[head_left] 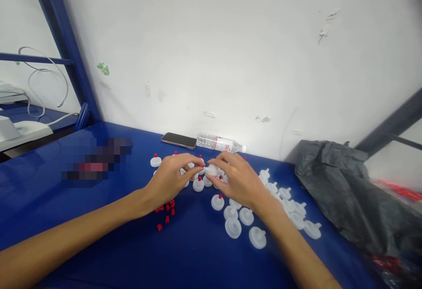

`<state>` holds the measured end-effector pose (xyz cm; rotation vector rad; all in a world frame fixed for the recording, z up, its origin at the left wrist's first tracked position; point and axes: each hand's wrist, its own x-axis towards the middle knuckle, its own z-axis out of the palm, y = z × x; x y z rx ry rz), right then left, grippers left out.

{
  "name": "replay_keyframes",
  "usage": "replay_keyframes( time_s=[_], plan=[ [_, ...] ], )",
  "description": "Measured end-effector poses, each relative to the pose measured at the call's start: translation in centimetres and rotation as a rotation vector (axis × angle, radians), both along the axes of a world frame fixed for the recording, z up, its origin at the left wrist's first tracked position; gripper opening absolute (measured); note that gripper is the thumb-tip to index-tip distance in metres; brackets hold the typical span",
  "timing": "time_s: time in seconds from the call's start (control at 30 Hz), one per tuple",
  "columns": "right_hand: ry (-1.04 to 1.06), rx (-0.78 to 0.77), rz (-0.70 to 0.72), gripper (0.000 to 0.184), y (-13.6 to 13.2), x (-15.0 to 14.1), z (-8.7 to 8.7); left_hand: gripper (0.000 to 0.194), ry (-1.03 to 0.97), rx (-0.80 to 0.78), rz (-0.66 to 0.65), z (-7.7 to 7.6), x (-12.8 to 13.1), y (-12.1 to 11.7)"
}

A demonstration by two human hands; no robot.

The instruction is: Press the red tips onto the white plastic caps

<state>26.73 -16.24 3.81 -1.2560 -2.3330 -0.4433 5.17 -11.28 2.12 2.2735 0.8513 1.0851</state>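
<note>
My right hand pinches a white plastic nozzle cap on its side, with the spout toward the left. Facing it, my left hand has thumb and forefinger closed round a small red tip, mostly covered by the fingers. Several loose red tips lie below my left wrist. Around and between the hands stand several white caps with red tips on their spouts, one being a fitted cap. Near and beyond my right forearm lie several plain white caps without red tips.
Along the wall lie a phone and a clear water bottle. A dark plastic bag covers the right side of the blue table. A pixelated dark item lies left; a blue frame post rises behind.
</note>
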Motion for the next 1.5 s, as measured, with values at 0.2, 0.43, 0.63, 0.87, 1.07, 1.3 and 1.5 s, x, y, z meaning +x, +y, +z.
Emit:
replay_keyframes(
  time_s=[0.2,0.43,0.63,0.87,1.07,1.3,1.5],
  plan=[
    [-0.017,0.04,-0.026,0.031,-0.2,-0.3,0.2,0.02,0.027,0.023,0.019,0.1,-0.1,0.2],
    [0.074,0.05,0.09,0.033,0.3,-0.2,-0.5,0.027,0.124,0.051,0.055,-0.5,-0.3,0.9],
    [0.121,0.143,0.136,0.035,0.3,-0.7,-1.0,0.028,0.375,0.29,0.038,-0.9,-0.6,1.0],
    [0.102,0.209,0.172,0.035,-0.3,-1.2,-0.4,0.027,0.305,0.305,-0.052,-0.3,-1.0,0.8],
    [0.068,0.22,0.17,0.034,-0.7,-1.7,-0.2,0.028,0.319,0.259,-0.068,0.4,-1.2,0.5],
    [0.055,0.124,0.177,0.02,0.1,-0.9,0.3,0.03,0.383,0.344,0.004,0.0,-0.8,0.8],
    [0.203,0.178,-0.165,0.012,1.0,4.3,1.4,0.035,0.451,0.502,0.112,0.8,-1.4,1.4]
  ],
)
